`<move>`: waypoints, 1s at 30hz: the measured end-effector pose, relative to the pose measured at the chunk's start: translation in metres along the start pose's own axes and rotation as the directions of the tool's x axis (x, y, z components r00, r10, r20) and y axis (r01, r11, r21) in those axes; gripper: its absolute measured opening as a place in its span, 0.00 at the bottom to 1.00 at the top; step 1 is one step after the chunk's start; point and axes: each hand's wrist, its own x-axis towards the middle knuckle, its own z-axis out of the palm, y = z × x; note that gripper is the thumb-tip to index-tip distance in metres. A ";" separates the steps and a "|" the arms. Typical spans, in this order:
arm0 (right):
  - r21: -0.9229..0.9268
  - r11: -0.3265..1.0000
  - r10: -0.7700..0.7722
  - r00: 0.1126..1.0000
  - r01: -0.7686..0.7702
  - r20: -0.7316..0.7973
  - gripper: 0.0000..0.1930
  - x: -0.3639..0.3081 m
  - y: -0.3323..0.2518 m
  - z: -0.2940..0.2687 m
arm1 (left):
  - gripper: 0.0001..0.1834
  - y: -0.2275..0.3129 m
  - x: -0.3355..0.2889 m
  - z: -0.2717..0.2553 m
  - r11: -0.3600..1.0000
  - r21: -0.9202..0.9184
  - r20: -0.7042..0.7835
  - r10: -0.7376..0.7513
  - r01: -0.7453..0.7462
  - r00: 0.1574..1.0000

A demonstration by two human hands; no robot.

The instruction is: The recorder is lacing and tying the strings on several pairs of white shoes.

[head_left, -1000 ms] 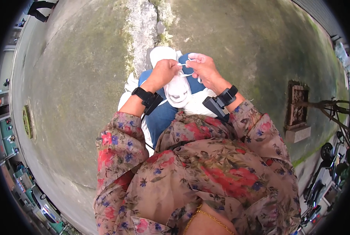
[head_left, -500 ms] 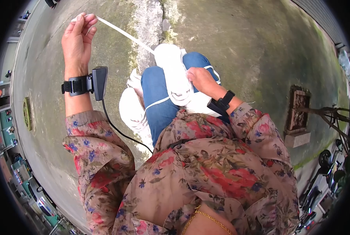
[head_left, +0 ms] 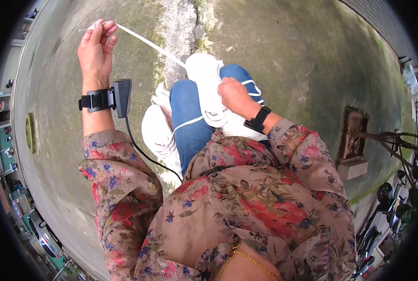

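A white shoe (head_left: 210, 86) rests on my raised knee in blue jeans (head_left: 190, 117). My right hand (head_left: 233, 95) presses down on the shoe and grips it. My left hand (head_left: 95, 49) is stretched far out to the upper left, fingers pinched on the end of a white shoelace (head_left: 148, 43). The lace runs taut from that hand down to the shoe's toe end. A second white shoe (head_left: 156, 126) is on my other foot, on the ground left of the knee. Both wrists carry black bands.
Mossy grey concrete ground (head_left: 293, 56) spreads all around, with a rough pale seam (head_left: 178, 33) running up the middle. A small brown stand (head_left: 354, 140) sits on a block at the right, near bicycle parts (head_left: 396, 187). Cluttered shelves (head_left: 7, 140) line the left rim.
One second ago both hands were together on the shoe. My left hand has since swung out to the upper left, pulling the lace tight; my right hand stayed on the shoe.
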 end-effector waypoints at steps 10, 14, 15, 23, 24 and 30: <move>0.659 0.716 0.185 0.973 -0.230 0.138 0.10 0.001 0.024 0.018 | 0.11 -0.111 -0.110 0.025 0.434 0.805 0.502 -0.136 -0.405 0.854; 0.713 0.659 0.184 0.970 -0.240 0.156 0.12 0.004 0.026 0.022 | 0.07 -0.146 -0.169 0.055 0.204 0.760 0.649 -0.193 -0.617 0.735; 0.714 0.658 0.183 0.971 -0.239 0.156 0.12 0.005 0.025 0.022 | 0.07 -0.153 -0.173 0.055 0.134 0.764 0.645 -0.182 -0.631 0.742; 0.799 0.355 0.281 0.871 -0.485 0.404 0.10 0.009 0.020 0.013 | 0.07 -0.163 -0.171 0.060 0.295 0.844 0.519 -0.242 -0.447 0.820; 0.801 0.354 0.282 0.872 -0.482 0.400 0.10 0.008 0.020 0.012 | 0.08 -0.162 -0.169 0.060 0.347 0.846 0.502 -0.262 -0.405 0.824; 0.624 0.696 0.162 0.924 -0.357 0.347 0.10 0.015 0.014 0.008 | 0.07 -0.160 -0.158 0.044 0.434 0.798 0.525 -0.159 -0.418 0.836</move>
